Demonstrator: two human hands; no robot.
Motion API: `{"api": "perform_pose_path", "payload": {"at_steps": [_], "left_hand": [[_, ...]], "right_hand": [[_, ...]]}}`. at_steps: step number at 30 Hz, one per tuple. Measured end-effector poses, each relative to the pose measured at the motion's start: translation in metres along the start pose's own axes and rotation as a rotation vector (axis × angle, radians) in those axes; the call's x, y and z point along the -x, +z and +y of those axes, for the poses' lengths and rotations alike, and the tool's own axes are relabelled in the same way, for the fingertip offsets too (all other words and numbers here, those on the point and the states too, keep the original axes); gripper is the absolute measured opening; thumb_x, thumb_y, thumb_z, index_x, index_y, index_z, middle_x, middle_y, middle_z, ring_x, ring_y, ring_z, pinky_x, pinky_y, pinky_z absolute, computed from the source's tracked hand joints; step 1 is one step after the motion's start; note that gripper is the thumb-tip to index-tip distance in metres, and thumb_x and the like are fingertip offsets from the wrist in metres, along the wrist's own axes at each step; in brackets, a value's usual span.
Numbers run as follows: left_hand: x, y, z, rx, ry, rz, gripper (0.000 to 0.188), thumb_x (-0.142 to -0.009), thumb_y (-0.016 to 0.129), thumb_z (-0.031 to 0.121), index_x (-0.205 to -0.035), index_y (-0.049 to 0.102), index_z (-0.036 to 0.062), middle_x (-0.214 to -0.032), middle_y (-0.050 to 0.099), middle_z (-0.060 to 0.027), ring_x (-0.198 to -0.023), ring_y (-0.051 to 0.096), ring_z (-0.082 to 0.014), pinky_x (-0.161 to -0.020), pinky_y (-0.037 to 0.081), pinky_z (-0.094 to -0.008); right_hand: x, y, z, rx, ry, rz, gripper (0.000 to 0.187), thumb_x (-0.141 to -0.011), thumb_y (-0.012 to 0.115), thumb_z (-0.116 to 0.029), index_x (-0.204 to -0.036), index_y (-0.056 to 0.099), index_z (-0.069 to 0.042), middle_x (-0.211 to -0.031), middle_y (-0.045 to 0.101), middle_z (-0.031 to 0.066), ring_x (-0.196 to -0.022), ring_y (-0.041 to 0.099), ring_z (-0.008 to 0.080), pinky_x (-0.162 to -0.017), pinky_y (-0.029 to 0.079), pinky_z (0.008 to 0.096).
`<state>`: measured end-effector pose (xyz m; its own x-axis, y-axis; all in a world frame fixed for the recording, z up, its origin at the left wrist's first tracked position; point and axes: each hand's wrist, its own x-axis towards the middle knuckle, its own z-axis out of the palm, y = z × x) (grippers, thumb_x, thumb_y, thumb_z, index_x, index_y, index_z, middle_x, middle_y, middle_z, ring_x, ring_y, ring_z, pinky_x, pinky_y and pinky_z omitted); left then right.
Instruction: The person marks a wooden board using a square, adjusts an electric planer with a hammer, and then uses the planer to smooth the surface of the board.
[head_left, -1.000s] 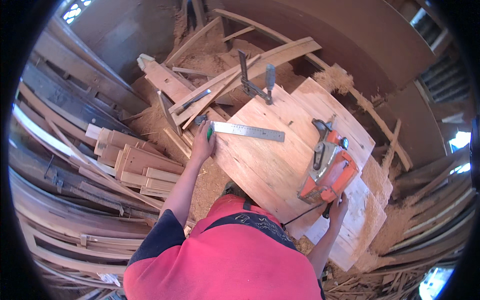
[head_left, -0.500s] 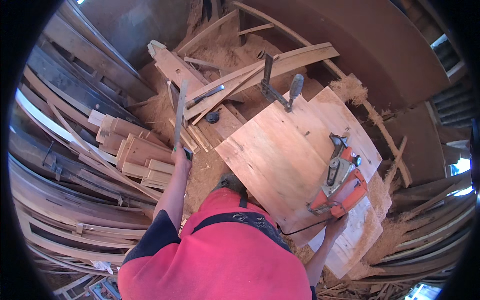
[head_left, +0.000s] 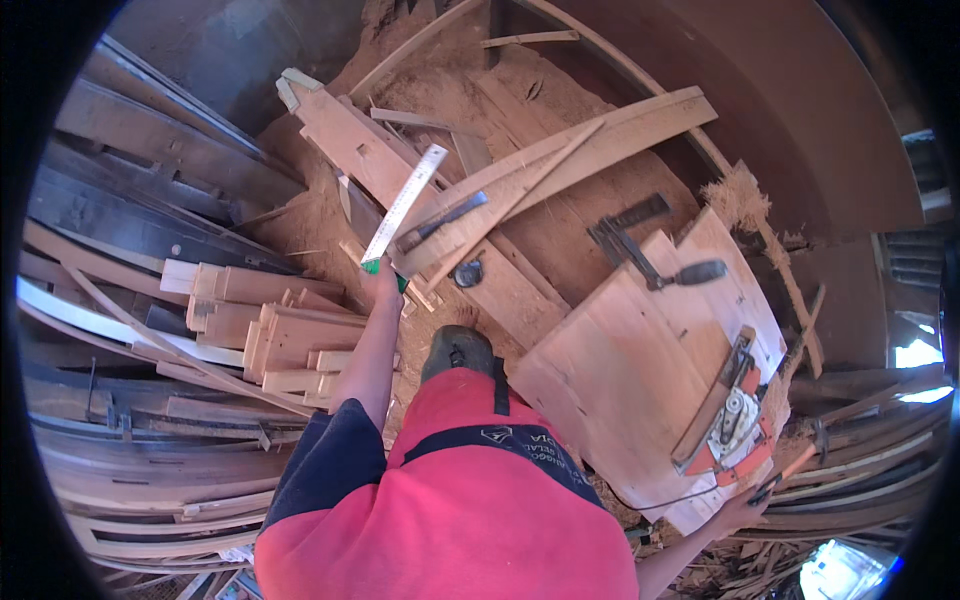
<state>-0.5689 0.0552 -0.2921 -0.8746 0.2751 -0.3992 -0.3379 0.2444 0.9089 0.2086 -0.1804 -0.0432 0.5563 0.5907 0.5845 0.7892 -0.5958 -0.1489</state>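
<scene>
My left hand (head_left: 387,284) is closed around the green handle of a try square (head_left: 405,205), its steel blade pointing up and away. On the right, my right hand (head_left: 740,512) grips the dark end of what looks like a hammer (head_left: 798,462), with an orange shaft and a small dark head. Beside that hand an orange and grey electric planer (head_left: 735,420) rests on its side on wide wooden boards (head_left: 600,370). Its black cord runs back under my side. A bar clamp (head_left: 650,262) with a dark handle sits at the boards' far edge.
A chisel (head_left: 440,222) lies on long planks (head_left: 570,160) ahead, near a small black round object (head_left: 467,273). Short wood blocks (head_left: 290,330) are stacked at left. Long timbers (head_left: 150,450) line both sides. Sawdust and shavings (head_left: 738,195) cover much of the floor.
The view has shifted, with the boards now farther right. My right hand has come out from behind the planer, showing the hammer. The square has turned, its blade's flat face now visible.
</scene>
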Motion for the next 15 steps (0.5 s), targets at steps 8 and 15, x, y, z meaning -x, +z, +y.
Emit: {"api": "perform_pose_path", "payload": {"at_steps": [8, 15], "left_hand": [[-0.162, 0.056, -0.016, -0.339, 0.194, 0.013, 0.054, -0.079, 0.079, 0.014, -0.127, 0.057, -0.0001, -0.114, 0.068, -0.017, -0.103, 0.066, -0.028, -0.088, 0.052, -0.0404], [-0.227, 0.087, -0.02, -0.444, 0.246, -0.136, 0.056, -0.079, 0.08, 0.012, -0.128, 0.055, -0.0005, -0.118, 0.068, -0.0176, -0.102, 0.067, -0.0267, -0.085, 0.054, -0.0421]], "right_hand": [[0.087, -0.072, -0.253, -0.3, -0.022, -0.145, 0.029, -0.097, 0.066, -0.009, -0.12, 0.062, 0.008, -0.106, 0.067, 0.0167, -0.09, 0.061, 0.0271, -0.084, 0.05, 0.0356], [0.126, -0.012, -0.529, -0.575, -0.234, -1.147, 0.035, -0.09, 0.07, -0.021, -0.122, 0.065, -0.007, -0.105, 0.068, 0.019, -0.092, 0.069, 0.0375, -0.08, 0.055, 0.0439]]}}
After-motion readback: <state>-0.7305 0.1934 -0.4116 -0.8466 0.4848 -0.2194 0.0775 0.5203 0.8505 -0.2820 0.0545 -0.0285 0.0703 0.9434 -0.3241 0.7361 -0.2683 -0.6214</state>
